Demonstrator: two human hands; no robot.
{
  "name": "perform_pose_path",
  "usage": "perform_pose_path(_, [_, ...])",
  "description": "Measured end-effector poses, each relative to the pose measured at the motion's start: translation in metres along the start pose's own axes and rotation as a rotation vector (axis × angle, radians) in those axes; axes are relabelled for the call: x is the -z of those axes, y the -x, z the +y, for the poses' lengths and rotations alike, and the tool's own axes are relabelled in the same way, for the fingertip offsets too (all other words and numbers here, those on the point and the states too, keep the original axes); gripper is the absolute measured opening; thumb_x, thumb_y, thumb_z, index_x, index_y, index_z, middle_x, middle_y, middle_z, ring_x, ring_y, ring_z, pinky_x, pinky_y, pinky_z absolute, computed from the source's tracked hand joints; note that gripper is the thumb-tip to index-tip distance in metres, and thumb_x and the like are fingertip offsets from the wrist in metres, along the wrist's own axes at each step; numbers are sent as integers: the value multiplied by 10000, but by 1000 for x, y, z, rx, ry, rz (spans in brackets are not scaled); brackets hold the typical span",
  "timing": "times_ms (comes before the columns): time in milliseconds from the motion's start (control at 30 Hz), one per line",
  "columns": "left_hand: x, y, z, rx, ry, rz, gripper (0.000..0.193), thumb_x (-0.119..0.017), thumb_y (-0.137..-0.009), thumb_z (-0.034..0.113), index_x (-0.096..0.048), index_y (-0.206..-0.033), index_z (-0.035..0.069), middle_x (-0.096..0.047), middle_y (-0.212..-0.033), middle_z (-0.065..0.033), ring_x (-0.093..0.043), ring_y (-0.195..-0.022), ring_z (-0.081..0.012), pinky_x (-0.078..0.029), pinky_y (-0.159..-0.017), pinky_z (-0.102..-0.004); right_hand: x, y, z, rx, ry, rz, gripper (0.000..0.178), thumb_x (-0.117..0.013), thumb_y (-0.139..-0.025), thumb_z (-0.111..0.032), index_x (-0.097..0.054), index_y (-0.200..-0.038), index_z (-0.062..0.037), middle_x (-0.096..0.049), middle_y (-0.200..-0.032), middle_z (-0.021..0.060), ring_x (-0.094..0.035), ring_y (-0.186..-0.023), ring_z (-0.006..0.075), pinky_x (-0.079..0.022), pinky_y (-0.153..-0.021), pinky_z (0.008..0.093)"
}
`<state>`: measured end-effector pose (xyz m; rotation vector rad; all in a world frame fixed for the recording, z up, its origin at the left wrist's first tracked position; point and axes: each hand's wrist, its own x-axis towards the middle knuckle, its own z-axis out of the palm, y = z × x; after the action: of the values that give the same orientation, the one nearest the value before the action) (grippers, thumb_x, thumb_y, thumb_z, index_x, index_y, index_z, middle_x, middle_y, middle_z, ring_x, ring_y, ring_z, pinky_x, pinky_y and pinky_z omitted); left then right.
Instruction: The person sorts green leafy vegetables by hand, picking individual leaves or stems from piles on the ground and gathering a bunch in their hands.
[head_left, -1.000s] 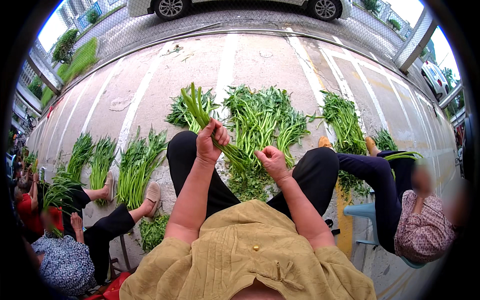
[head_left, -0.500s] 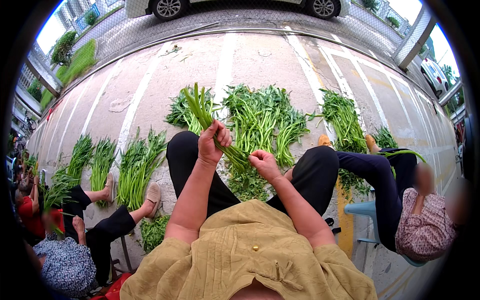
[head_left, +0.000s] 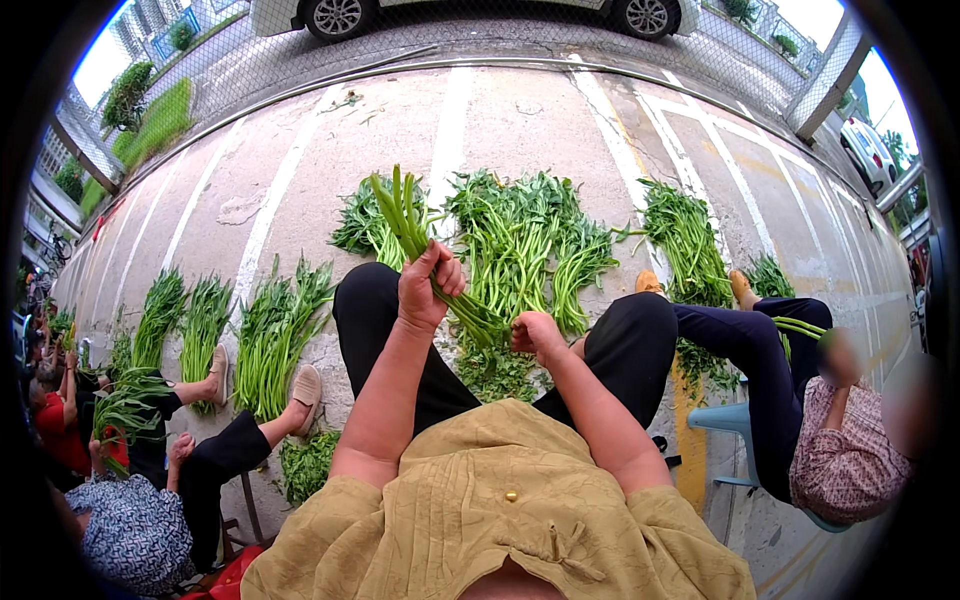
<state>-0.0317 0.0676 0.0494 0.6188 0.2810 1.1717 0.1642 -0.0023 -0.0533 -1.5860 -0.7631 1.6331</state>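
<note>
A bunch of green stalks (head_left: 402, 218) is gripped around its stems by the left hand (head_left: 430, 283), the thick bare ends pointed up and away beyond the fingers, the leafy ends hung toward the right hand (head_left: 538, 335). The right hand is curled closed just beside those leaves; whether a scrap is held inside cannot be told. The bunch is judged light, its stems fairly stiff yet easily snapped or bruised, perhaps slick if damp; it is best held around the stems, with the soft leaves left unsqueezed. Below the hands, loose leaves (head_left: 495, 375) are heaped on hard, pale pavement (head_left: 380, 135) marked with white stripes (head_left: 451, 140); just beyond, a larger pile of greens (head_left: 510, 235) is laid. The space far ahead is bounded by a mesh fence (head_left: 480, 45), and seated people are seen well to the left (head_left: 135, 540) and right (head_left: 840, 450) of the hands.
</note>
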Motion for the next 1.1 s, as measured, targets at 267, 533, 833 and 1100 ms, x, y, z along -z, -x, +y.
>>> perform_pose_path(267, [-5,8,-26,108,-428,113,274,-543,-871,253,-525,-742,13,-415,-478,3,-371,-384,-77,-315,-377,-224,16,0,-29,397,448,223,306,-609,-758,-262,-617,-939,-16,-607,-855,53,-522,-820,110,-392,-780,260])
perform_pose_path(533, [-8,15,-61,126,-653,-44,191,-570,-848,205,-561,-772,29,-465,-524,14,-412,-419,-64,-323,-387,-205,-11,50,-80,417,58,-342,393,-542,-846,-327,-547,-1077,-8,-573,-924,6,-510,-844,79,-379,-779,218])
perform_pose_path(833, [-20,21,-63,281,-693,-162,81,-640,-701,59,-575,-741,32,-515,-586,-5,-474,-481,-80,-366,-422,-216,-7,52,-77,309,52,-440,447,-588,-811,-302,-497,-1146,-21,-582,-983,57,-536,-904,129,-417,-806,270])
perform_pose_path(1100, [-16,16,-65,502,-784,-151,216,-656,-625,32,-572,-823,13,-556,-641,-24,-526,-547,-109,-421,-493,-239,-19,52,-75,498,172,-296,380,-533,-833,-217,-522,-1143,1,-581,-1035,95,-532,-952,147,-404,-856,280])
